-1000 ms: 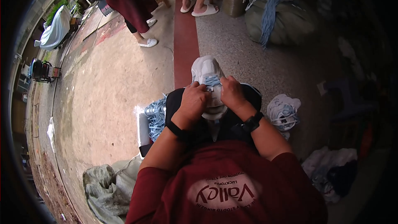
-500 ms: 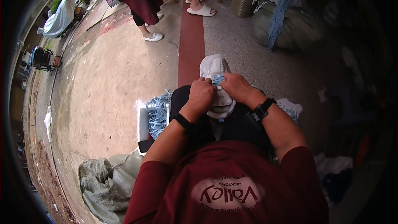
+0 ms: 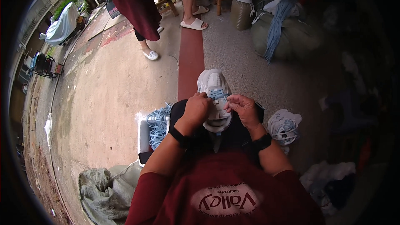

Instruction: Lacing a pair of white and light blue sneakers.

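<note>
A white sneaker (image 3: 213, 79) rests on my lap, its toe pointing away from me. Light blue shoelace (image 3: 218, 94) crosses its upper part, below the toe. My left hand (image 3: 196, 109) is closed against the sneaker's left side, and its fingertips are hidden, so what it grips cannot be made out. On the other side, my right hand (image 3: 243, 109) pinches a lace end between thumb and forefinger, beside the eyelets, with its other fingers curled.
A white box (image 3: 143, 131) full of blue laces (image 3: 157, 127) stands at my left. White and blue lace bundles (image 3: 284, 126) lie at my right. Sacks (image 3: 102, 191) sit lower left and far right (image 3: 277, 31). Two people stand ahead, one in a dark red apron (image 3: 135, 4).
My right hand has drawn back from the laces to the sneaker's right edge. The left hand has shifted slightly left and down. The sneaker sits lower in view.
</note>
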